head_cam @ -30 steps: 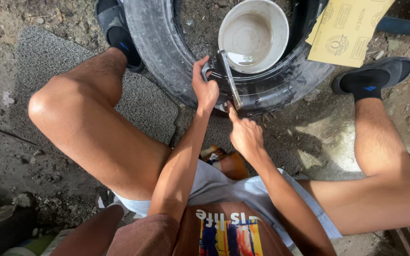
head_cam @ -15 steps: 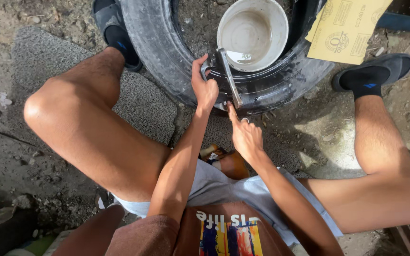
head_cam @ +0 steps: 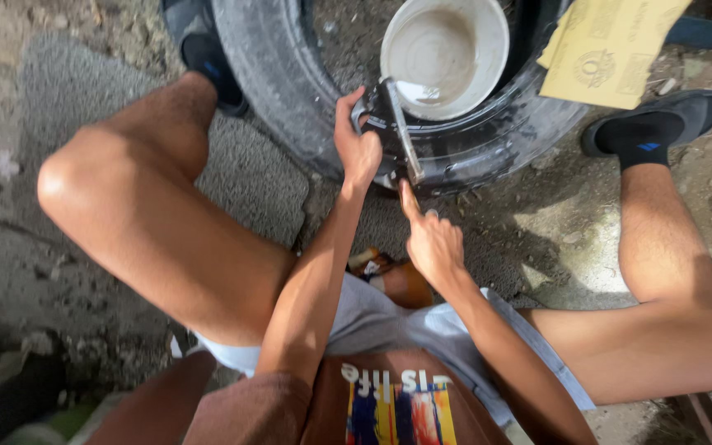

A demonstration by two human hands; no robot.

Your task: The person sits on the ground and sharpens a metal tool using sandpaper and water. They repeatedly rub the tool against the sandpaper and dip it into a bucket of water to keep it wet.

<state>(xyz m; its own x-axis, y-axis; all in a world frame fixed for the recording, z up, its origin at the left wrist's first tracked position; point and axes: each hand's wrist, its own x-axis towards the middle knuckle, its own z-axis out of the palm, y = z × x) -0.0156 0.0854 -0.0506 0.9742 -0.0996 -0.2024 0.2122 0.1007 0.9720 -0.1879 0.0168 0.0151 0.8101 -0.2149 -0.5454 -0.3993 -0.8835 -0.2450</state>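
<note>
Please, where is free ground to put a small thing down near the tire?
Free: the grey mat between the left knee and the tire; also the ground between tire and right leg. Crowded: the tire's near rim, where the left hand, right hand, metal tool and bucket meet.

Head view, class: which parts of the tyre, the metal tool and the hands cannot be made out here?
- Tyre: far side cut off by the top edge.
- Metal tool: lower tip hidden against the tyre wall.
- Left hand: fingertips hidden behind the tool.
- Right hand: palm faces away.
- White bucket: base hidden inside the tyre.
</note>
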